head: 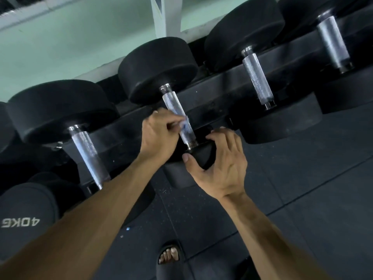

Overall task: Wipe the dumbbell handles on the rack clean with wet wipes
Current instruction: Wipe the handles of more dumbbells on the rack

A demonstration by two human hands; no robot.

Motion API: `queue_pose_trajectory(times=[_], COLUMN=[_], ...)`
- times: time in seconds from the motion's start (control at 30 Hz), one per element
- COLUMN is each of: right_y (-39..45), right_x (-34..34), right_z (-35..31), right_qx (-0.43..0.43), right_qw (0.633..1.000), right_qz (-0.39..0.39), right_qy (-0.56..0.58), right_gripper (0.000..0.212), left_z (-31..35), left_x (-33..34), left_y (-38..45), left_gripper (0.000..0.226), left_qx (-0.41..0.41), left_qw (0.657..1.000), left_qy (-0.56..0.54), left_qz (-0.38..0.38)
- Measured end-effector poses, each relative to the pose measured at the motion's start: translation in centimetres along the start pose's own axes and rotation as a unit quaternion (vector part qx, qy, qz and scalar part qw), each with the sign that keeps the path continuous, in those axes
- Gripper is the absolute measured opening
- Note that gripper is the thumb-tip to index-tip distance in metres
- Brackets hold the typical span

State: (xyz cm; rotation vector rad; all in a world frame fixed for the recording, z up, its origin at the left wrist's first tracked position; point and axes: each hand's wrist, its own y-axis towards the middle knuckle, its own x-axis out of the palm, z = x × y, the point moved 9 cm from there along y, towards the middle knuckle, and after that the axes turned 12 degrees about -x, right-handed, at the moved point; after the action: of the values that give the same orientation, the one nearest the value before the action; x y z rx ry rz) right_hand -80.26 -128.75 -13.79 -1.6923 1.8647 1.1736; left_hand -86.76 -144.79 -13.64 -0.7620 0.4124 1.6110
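Far left of the wiped handle (pixel 177 116), a black head reads "40KG" (pixel 20 222). The left hand (pixel 159 134) pinches a wipe (pixel 184 123) against that handle on the rack (pixel 222 85). Right of it, the right hand (pixel 220 166) curls round the near head (pixel 199 156).

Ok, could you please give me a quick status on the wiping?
Left hand pinches wipe on middle handle. Right hand grips that dumbbell's near head. Nothing in the way.
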Motion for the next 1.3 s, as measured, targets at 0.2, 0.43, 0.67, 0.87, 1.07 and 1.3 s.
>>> queue_pose_trajectory(times=[0.2,0.43,0.67,0.87,1.07,1.3], right_y=[-0.1,0.0,0.0,-0.1,-0.1,-1.6], right_x=[0.1,0.0,0.0,0.0,0.0,0.2], right_z=[0.1,0.1,0.1,0.0,0.1,1.2], right_qx=[0.003,0.011,0.009,0.001,0.021,0.132], right_qw=[1.0,1.0,1.0,1.0,1.0,0.985], right_qz=[-0.001,-0.001,-0.003,0.011,-0.019,-0.081], right_qy=[0.001,0.004,0.005,0.004,0.01,0.073], right_gripper=[0.067,0.067,0.067,0.066,0.077,0.106], left_z=[1.1,1.4,3.4,3.0,2.7,2.9], left_x=[-3.2,-2.3,-0.1,-1.6,0.8,-0.8], left_y=[2.7,0.6,2.2,2.9,0.0,2.5], left_gripper=[0.024,0.026,0.028,0.029,0.028,0.027], left_qx=[0.071,0.143,0.145,0.17,0.179,0.111], left_qw=[0.983,0.984,0.986,0.98,0.981,0.993], left_qy=[0.003,0.051,0.05,0.059,0.08,0.039], left_qz=[0.169,0.095,0.07,0.082,-0.013,-0.01])
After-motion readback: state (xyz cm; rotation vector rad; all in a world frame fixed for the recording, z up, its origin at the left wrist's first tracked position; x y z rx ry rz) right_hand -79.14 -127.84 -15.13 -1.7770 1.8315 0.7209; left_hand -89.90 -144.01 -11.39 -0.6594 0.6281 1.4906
